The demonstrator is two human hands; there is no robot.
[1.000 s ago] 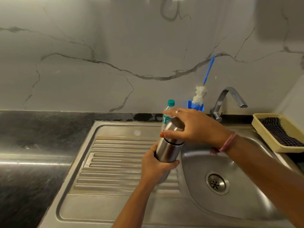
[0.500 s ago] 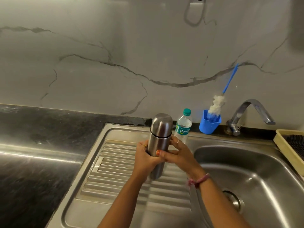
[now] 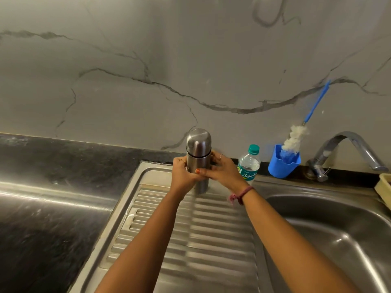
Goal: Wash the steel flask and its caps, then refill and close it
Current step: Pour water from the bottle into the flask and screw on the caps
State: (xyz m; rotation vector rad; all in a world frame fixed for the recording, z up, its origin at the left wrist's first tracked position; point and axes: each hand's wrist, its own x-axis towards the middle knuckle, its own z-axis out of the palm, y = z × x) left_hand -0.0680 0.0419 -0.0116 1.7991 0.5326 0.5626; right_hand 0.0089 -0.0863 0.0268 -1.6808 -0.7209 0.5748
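From the head camera, you hold the steel flask (image 3: 198,157) upright with both hands at the far end of the ribbed draining board (image 3: 203,233), close to the marble-patterned wall (image 3: 148,60). Your left hand (image 3: 183,173) wraps the flask's body from the left, fingers curled round the metal, and your right hand (image 3: 220,171) closes on it from the right, its thumb laid across the front just under the seam. The domed outer cap (image 3: 198,141) sits on top of the flask, and the flask's base is at or just above the draining board; you cannot tell which, as your hands cover part of it. A ring shows on a finger of your right hand, and a pinkish thread band (image 3: 241,194) circles that wrist. Just to the right of your right hand stands a clear plastic water bottle (image 3: 248,164) with a green cap, upright at the back edge of the sink unit. Further right a blue cup (image 3: 283,166) holds a bottle brush (image 3: 296,138) with a white head and a blue handle that leans against the wall. The tap (image 3: 347,151) arches over the sink basin (image 3: 338,240) on your right, and the corner of a pale yellow tray (image 3: 384,187) shows at the right edge. A dark stone counter (image 3: 53,187) stretches away to your left.
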